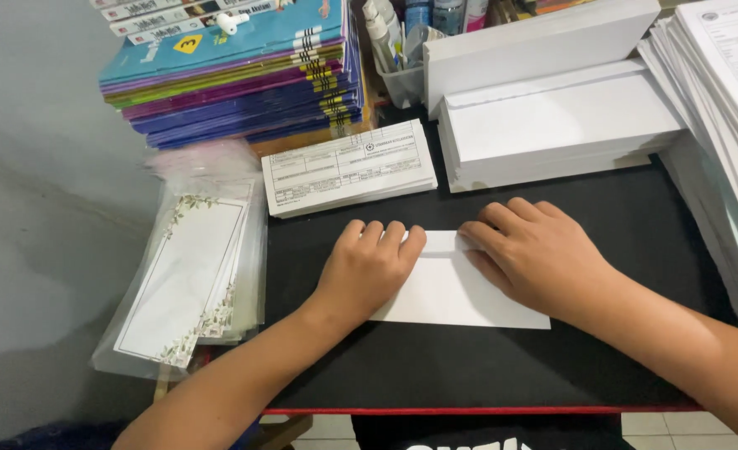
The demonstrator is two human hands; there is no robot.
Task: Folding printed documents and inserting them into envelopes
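The bench (pixel 602 250) was black-topped, crowded at the back with envelopes (pixel 552 125), forms (pixel 348 167) and books (pixel 236 75). I saw the white paper (pixel 452 292) lying mid-bench, long axis running left to right, directly under both hands. The left hand (pixel 365 267) pressed flat on its left end, the right hand (pixel 536 254) flat across its upper right. Neither grip closed on anything; fingers lay spread, only pressing.

Bare forearms, dark printed shirt (pixel 486 437)
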